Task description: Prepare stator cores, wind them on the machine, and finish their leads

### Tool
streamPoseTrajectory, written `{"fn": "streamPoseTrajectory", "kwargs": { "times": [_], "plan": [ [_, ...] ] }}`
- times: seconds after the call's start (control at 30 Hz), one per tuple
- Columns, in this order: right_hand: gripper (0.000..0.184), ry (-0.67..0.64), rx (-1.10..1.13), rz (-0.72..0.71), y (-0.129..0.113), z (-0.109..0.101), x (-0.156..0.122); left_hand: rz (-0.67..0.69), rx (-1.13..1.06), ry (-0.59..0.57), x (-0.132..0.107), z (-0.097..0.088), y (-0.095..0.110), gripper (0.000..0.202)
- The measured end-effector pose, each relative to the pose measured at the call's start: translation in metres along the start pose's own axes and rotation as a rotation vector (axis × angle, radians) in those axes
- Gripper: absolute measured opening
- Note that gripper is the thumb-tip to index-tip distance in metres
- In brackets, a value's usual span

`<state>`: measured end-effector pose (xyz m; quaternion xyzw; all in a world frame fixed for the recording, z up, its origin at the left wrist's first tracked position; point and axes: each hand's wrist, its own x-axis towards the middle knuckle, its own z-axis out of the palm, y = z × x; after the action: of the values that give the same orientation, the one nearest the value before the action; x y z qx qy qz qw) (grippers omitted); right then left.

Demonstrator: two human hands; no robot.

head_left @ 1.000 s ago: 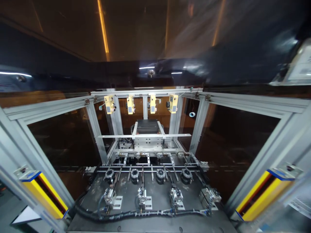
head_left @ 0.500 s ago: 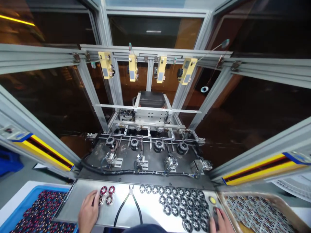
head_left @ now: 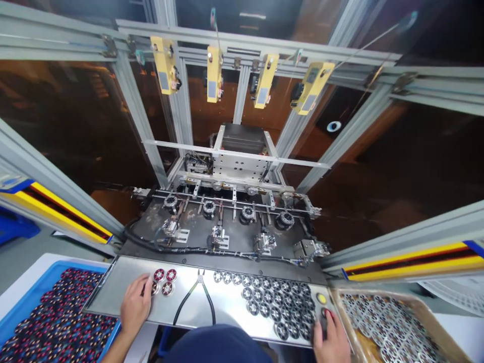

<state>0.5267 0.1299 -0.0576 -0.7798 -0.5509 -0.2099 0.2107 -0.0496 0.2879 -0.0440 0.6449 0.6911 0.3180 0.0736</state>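
My left hand (head_left: 135, 304) is at the left of the metal tray (head_left: 109, 290), fingers bent and close together around a small dark thing they mostly cover. Right beside its fingertips lie several red-and-silver ring-shaped parts with spokes (head_left: 167, 288). My right hand (head_left: 331, 337) is at the tray's right end, thumb and fingers apart. Its fingertips touch a dark and red knob-like thing (head_left: 325, 313), partly hidden. Just above that is a yellow round button (head_left: 321, 298). Rows of black-and-silver ring-shaped parts (head_left: 276, 297) lie left of my right hand.
Cutting pliers (head_left: 201, 278) lie mid-tray. A blue bin (head_left: 68, 264) of dark ring parts stands left, a lined box (head_left: 344, 322) of silver ones right. Behind the tray are machine fixtures (head_left: 247, 214), with yellow light-curtain bars (head_left: 408, 259) at the sides and yellow units (head_left: 214, 74) overhead.
The head view has tilted down and shifted, so the tray and machine sit higher in the picture. Both hands stay at the same places on the tray, and the parts keep their layout.
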Motion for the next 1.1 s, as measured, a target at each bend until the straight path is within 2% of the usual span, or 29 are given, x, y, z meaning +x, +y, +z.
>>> {"fn": "streamPoseTrajectory", "kwargs": {
  "times": [0.33,0.9,1.1],
  "plan": [
    [0.071,0.006,0.02,0.001,0.0,0.0,0.002,0.022,-0.002,0.025,-0.0003,-0.0019,0.0047,0.036],
    [0.079,0.002,0.002,0.005,0.0006,0.0024,0.0001,0.036,0.007,0.026,-0.0018,0.001,0.0,0.031],
    [0.074,-0.001,0.01,0.006,0.0017,0.003,-0.0006,0.035,0.004,0.018,-0.0025,0.0018,-0.0022,0.028]
  ]
}}
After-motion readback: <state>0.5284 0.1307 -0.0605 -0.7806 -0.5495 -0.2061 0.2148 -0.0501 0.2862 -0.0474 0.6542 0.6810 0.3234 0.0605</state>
